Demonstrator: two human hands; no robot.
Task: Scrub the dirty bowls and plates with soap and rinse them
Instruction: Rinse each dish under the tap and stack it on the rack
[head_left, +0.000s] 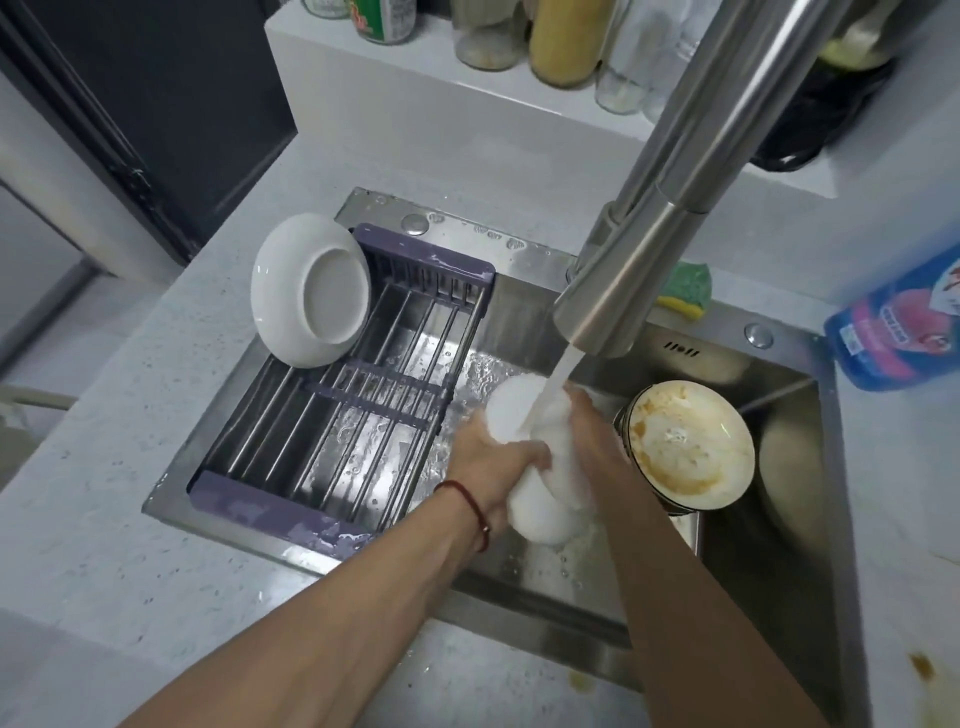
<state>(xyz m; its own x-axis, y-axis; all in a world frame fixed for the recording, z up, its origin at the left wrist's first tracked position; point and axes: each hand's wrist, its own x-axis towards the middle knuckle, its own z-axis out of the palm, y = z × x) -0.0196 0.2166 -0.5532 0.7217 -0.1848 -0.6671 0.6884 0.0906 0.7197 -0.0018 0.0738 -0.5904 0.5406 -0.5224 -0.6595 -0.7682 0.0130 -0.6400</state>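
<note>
A white bowl (535, 512) is held on edge over the sink, under the water stream (545, 395) from the steel faucet (628, 291). My left hand (488, 447) grips its left rim, a red cord on the wrist. My right hand (597, 441) lies against the bowl's right side; its fingers are hidden behind the bowl. A dirty bowl (691, 447) smeared with orange sauce sits in the sink to the right. A clean white plate (309, 291) leans bottom-out on the purple drying rack (332, 415).
The steel sink (769, 571) is wet. A green and yellow sponge (688, 291) lies on its back ledge. A blue soap bottle (904, 322) lies on the right counter. Jars and bottles stand on the raised shelf (395, 93). Orange stains mark the counter (924, 665).
</note>
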